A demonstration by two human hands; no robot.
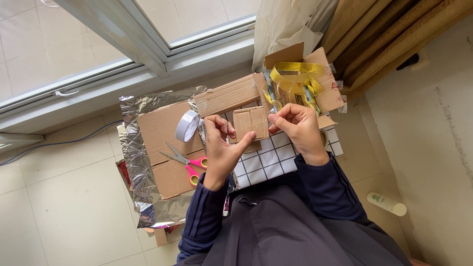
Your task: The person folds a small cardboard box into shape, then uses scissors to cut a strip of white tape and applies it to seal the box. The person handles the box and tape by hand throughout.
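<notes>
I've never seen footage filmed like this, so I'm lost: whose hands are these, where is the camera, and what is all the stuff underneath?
The one picture comes from a camera worn on a person's head, looking down at their own bare hands. The left hand and right hand together hold a small cardboard piece. Below, on the tiled floor, lie flattened cardboard on crinkled foil, a white tape roll, pink-handled scissors, and an open box with gold ribbon.
</notes>
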